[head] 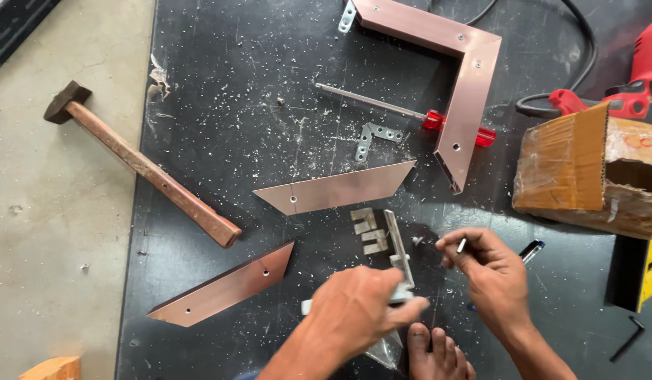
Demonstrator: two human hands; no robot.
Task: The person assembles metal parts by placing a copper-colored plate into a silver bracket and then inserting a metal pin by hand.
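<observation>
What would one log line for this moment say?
left hand: holds metal corner bracket | right hand: pinches small screw | nearby: mitred copper-coloured profile

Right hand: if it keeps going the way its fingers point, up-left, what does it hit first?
Likely the small screw just ahead of the right hand, then the grey bracket; depth unclear.

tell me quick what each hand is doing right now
left hand: closed on a grey metal corner bracket
right hand: pinching a small screw between its fingertips
</observation>
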